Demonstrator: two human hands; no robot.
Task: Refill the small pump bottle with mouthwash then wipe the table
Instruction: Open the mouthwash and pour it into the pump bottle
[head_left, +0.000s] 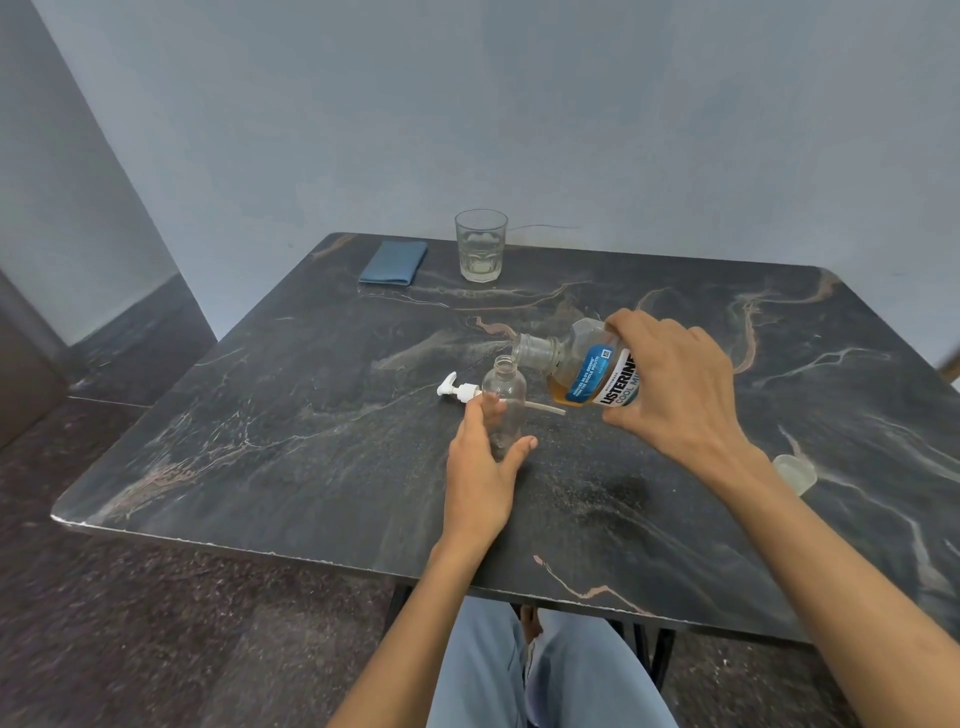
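Note:
A small clear pump bottle (506, 402) stands upright and uncapped on the dark marble table (311, 426). My left hand (483, 467) holds it low, thumb and fingers around its base. My right hand (675, 384) grips a mouthwash bottle (587, 371) with a blue and white label, tilted on its side. Its open mouth sits just above and to the right of the small bottle's neck. Amber liquid lies in the lower side of the mouthwash bottle. The white pump head with its tube (462, 391) lies flat on the table behind the small bottle.
A folded blue cloth (394, 263) lies at the far edge of the table, with a clear glass tumbler (481, 245) to its right. A translucent cap (795, 472) rests on the table beside my right forearm. Walls stand behind and to the left.

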